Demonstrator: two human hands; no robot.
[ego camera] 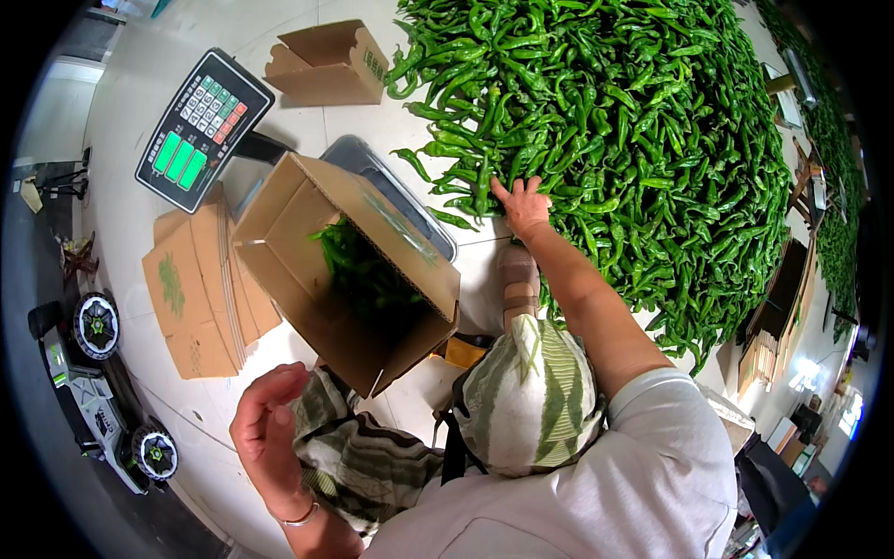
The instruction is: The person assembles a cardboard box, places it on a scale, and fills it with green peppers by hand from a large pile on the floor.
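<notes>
My right hand reaches to the near edge of a large heap of long green peppers. Its fingers are spread and touch peppers there; no pepper is plainly gripped. A single pepper lies just left of its fingertips. My left hand is raised over my left knee, loosely curled and empty. Between my hands stands an open cardboard carton with green peppers inside, its lower part in deep shadow. The carton overlaps the dark platform of a digital scale; whether it rests on it I cannot tell.
The scale's keypad and display head rises beyond the carton. Flattened cartons lie left of it, and an open carton stands farther off. A toy vehicle is at far left. More cardboard stands right of the heap.
</notes>
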